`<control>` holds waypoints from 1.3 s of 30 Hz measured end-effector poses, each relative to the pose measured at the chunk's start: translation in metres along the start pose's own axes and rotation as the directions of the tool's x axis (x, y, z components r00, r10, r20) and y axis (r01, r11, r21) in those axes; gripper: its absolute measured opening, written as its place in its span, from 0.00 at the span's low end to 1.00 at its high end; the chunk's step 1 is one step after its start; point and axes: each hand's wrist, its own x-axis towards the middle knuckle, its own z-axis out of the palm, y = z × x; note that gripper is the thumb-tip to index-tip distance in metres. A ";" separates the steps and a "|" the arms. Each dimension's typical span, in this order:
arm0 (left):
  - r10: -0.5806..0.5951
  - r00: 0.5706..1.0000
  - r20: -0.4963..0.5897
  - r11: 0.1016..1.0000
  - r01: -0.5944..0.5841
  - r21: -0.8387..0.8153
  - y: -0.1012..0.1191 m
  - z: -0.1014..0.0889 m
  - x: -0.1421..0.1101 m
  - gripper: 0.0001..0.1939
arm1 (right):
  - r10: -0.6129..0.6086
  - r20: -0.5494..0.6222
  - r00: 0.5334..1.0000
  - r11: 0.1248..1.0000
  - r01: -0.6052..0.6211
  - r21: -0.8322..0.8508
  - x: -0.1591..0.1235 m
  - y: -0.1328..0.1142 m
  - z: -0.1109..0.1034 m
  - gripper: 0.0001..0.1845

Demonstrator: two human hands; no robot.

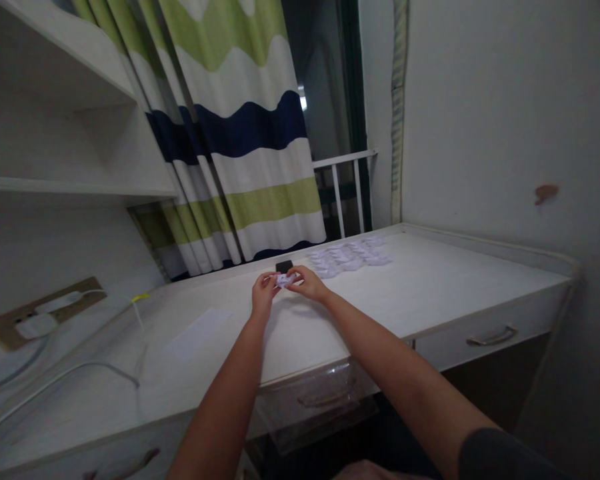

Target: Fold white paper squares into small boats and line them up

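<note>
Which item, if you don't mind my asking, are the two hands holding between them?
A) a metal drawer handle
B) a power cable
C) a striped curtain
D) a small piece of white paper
D: the left hand and right hand pinch a small piece of white paper between them.

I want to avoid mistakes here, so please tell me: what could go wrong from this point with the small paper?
The small white paper is pinched between the left hand and right hand, so it might slip or tear. The loose paper pieces lie near the right hand and could get knocked. Some might also slide off the back edge of the desk.
</note>
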 end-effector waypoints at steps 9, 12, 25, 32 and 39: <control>-0.021 1.000 0.019 1.000 0.021 -0.006 -0.005 -0.001 0.002 0.13 | -0.062 0.060 0.996 0.960 0.076 -0.268 -0.003 -0.001 -0.002 0.08; -0.019 0.999 0.040 1.000 0.020 -0.011 -0.005 -0.002 0.002 0.12 | -0.051 0.067 0.996 0.962 0.068 -0.266 -0.002 -0.001 -0.002 0.07; 0.072 0.983 0.170 0.958 -0.116 0.264 0.003 -0.004 -0.004 0.13 | -0.017 0.000 1.000 0.984 0.017 -0.179 0.000 -0.001 -0.007 0.06; 0.111 0.964 0.240 0.884 -0.206 0.420 0.004 -0.009 -0.005 0.10 | 0.008 0.012 1.000 0.983 -0.006 -0.183 0.002 0.006 -0.008 0.06; 0.145 0.951 0.273 0.815 -0.271 0.512 0.006 -0.010 -0.006 0.05 | 0.040 0.043 0.998 0.979 -0.030 -0.202 0.002 0.005 -0.012 0.05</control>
